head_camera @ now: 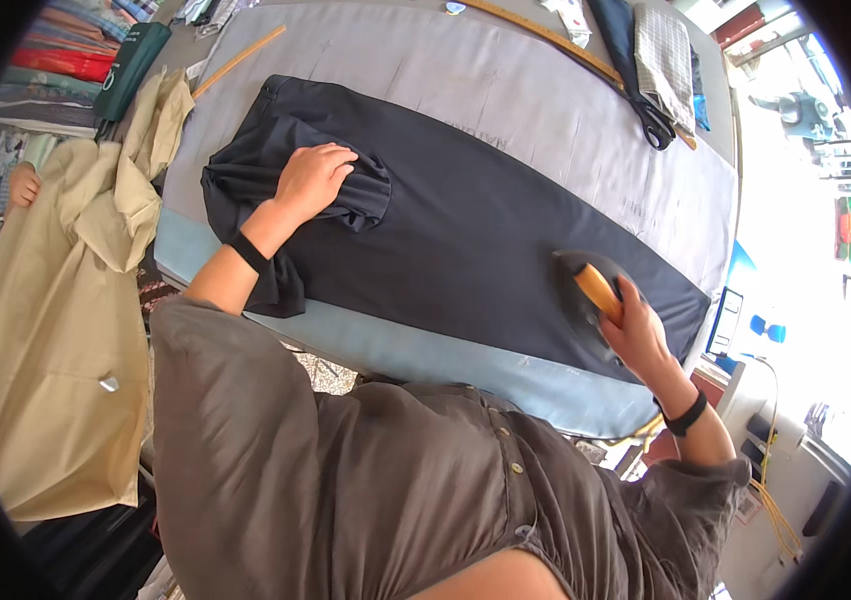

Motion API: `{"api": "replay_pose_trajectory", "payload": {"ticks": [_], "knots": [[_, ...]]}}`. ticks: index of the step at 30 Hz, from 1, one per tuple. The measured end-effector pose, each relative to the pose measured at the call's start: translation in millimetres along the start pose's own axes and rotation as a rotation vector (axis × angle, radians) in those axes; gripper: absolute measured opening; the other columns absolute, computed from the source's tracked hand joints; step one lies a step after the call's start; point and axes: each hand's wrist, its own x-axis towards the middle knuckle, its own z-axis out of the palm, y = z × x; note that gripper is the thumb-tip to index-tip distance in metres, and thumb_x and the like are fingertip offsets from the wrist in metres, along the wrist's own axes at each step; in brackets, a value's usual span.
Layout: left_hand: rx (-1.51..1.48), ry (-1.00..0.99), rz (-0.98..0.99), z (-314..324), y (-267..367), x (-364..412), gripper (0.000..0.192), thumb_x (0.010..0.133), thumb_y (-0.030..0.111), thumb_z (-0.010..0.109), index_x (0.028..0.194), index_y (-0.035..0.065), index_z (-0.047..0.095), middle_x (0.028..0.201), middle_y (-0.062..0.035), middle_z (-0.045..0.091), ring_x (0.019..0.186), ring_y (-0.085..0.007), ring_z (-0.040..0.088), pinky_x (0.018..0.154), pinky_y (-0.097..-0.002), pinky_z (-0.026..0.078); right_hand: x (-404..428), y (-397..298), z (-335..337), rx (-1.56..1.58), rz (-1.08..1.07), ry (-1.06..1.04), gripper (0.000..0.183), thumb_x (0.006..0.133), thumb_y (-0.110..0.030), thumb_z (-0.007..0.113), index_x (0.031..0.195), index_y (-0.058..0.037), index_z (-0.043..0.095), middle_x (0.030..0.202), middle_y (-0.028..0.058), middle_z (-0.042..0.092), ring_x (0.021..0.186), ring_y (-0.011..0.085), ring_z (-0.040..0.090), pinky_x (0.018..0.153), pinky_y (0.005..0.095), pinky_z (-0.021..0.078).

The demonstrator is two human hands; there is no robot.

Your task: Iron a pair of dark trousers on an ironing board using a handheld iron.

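Dark trousers (470, 217) lie stretched across the padded table, with the waistband at the far left. My left hand (314, 180) rests palm down on a bunched fold of the dark cloth (260, 161), fingers slightly curved. In my right hand (637, 330) is the wooden handle of a clothes iron (575, 292). Its soleplate sits over the narrower right end of the trousers; its outline is a little blurred.
A wooden ruler (545, 34) and black-handled scissors (654, 124) lie along the far side, beside folded checked cloth (662, 60). At the left a person's hand (24, 185) is by a beige garment (57, 337). Stacked fabrics (57, 67) fill the upper left.
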Motion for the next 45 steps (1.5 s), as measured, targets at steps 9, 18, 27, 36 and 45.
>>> {"api": "replay_pose_trajectory", "payload": {"ticks": [9,18,27,36,45], "knots": [[-0.033,-0.209,0.063,8.8,-33.2,34.8,0.04,0.086,0.027,0.075,0.12,0.0074,0.068,0.136,-0.0123,0.06,0.119,-0.0316,0.061,0.101,-0.0432,0.05,114.3,-173.0,50.5,-0.254,-0.196,-0.23,0.04,0.089,-0.021,0.067,0.12,-0.002,0.051,0.087,0.0175,0.071,0.084,0.0374,0.071,0.073,0.0479,0.0563],[0.113,-0.071,-0.106,0.3,-117.6,103.7,0.035,0.088,0.02,0.073,0.12,0.0084,0.064,0.125,-0.01,0.063,0.117,-0.0306,0.06,0.099,-0.0426,0.049,221.1,-264.7,52.2,-0.216,-0.21,-0.009,0.035,0.089,-0.022,0.068,0.111,-0.0001,0.052,0.088,0.0173,0.071,0.085,0.0352,0.072,0.075,0.0447,0.0574],[0.178,-0.06,-0.242,1.0,-178.8,126.0,0.022,0.085,0.011,0.073,0.105,0.0191,0.068,0.116,-0.0022,0.066,0.116,-0.0265,0.059,0.096,-0.0438,0.045,286.7,-330.6,44.6,-0.201,-0.207,-0.021,0.036,0.091,-0.024,0.066,0.114,0.0008,0.054,0.1,0.0204,0.072,0.095,0.0384,0.071,0.082,0.0469,0.0571],[0.131,-0.059,-0.377,1.4,-203.1,118.0,0.016,0.083,0.024,0.075,0.098,0.019,0.072,0.109,-0.0049,0.068,0.115,-0.0292,0.058,0.094,-0.0479,0.042,328.8,-377.7,51.8,-0.196,-0.286,0.029,0.034,0.09,-0.021,0.063,0.115,0.0022,0.058,0.106,0.0221,0.071,0.101,0.0385,0.07,0.086,0.0471,0.0566],[0.041,0.208,-0.377,-8.3,-144.9,99.9,0.023,0.083,0.0,0.059,0.103,0.0068,0.068,0.104,-0.0117,0.066,0.106,-0.0325,0.061,0.092,-0.045,0.048,372.0,-403.6,60.0,-0.098,-0.262,0.103,0.028,0.087,-0.014,0.058,0.107,0.0055,0.06,0.092,0.0228,0.072,0.077,0.0374,0.072,0.068,0.0461,0.0578]]}}
